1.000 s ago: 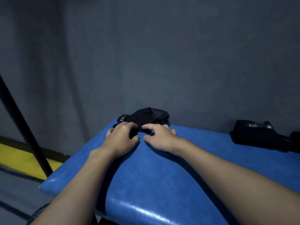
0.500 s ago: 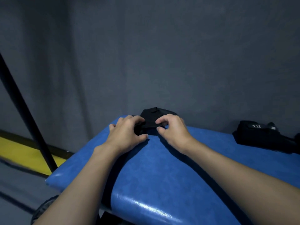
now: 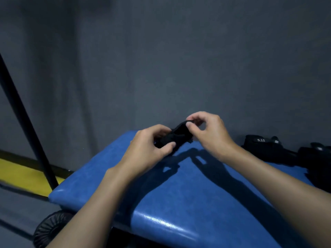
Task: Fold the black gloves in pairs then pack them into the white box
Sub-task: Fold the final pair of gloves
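A bundled pair of black gloves (image 3: pixel 176 136) hangs just above the far edge of the blue padded bench (image 3: pixel 179 194), held between both hands. My left hand (image 3: pixel 148 151) grips its lower left end with thumb and curled fingers. My right hand (image 3: pixel 209 133) pinches its upper right end between thumb and fingertips. Two more folded black glove bundles lie on the bench at the right: one with a white "5.11" mark (image 3: pixel 263 145), another (image 3: pixel 317 154) at the frame's edge. No white box is in view.
A grey wall stands right behind the bench. A black slanted pole (image 3: pixel 26 120) crosses the left side, over a yellow floor stripe (image 3: pixel 21 174). A black ribbed wheel-like object (image 3: pixel 52 228) sits below the bench's front left corner.
The glove bundle lay on the bench under both hands; now both hands have lifted it off the surface, the right hand higher, and the camera has shifted slightly.
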The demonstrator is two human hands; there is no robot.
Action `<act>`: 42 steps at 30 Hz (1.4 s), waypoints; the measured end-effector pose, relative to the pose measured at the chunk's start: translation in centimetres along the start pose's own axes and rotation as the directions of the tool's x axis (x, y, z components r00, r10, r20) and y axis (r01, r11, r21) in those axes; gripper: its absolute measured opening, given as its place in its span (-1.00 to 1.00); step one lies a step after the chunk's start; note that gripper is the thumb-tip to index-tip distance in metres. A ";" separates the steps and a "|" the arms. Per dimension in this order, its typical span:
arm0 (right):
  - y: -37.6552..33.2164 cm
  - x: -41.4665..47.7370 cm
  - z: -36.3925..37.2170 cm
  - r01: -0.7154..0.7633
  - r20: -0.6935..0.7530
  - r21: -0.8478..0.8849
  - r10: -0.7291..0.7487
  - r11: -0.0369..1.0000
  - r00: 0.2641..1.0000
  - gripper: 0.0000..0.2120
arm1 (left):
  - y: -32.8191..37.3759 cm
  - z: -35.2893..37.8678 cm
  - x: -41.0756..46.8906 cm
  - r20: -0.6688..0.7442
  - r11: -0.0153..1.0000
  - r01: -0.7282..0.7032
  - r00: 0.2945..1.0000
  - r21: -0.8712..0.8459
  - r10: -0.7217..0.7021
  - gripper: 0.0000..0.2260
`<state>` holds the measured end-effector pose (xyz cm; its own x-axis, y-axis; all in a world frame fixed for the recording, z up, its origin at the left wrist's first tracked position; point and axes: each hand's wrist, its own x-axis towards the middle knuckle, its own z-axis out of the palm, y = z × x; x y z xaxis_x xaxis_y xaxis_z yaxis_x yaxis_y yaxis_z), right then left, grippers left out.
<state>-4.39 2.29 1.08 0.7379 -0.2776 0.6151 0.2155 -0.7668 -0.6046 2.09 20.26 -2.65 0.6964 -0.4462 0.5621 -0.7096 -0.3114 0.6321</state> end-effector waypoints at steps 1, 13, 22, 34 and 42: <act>0.0 -0.1 -0.5 0.019 -0.005 -0.011 -0.019 1.000 1.000 -0.95 | 0.5 0.3 -0.1 -0.034 0.999 -0.010 0.999 -0.047 0.008 -0.89; 0.2 -2.7 -5.9 -0.180 0.167 0.293 0.135 0.939 0.977 -0.95 | 4.9 2.4 -0.7 -0.104 0.870 0.083 0.983 -0.487 -0.151 -0.95; 2.1 -3.1 -6.3 -0.211 0.096 0.184 0.196 0.960 0.976 -0.96 | 4.8 3.8 -1.5 0.176 0.899 0.259 0.962 -0.353 -0.208 -0.74; 5.5 -6.7 -4.7 -0.354 0.487 -0.244 0.430 0.903 0.760 -0.55 | 1.8 3.8 -1.7 0.421 0.967 0.211 0.871 0.144 -0.252 -0.63; 5.3 -8.0 -4.3 -0.104 0.294 -0.335 0.208 0.937 0.933 -0.71 | 1.9 3.8 -1.8 0.406 0.997 -0.074 0.912 0.025 0.058 -0.63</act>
<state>-11.83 -2.06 -4.87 0.9214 -0.2484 0.2989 -0.0888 -0.8833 -0.4603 -0.91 17.23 -4.47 0.5509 -0.7654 0.3327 -0.7618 -0.2984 0.5750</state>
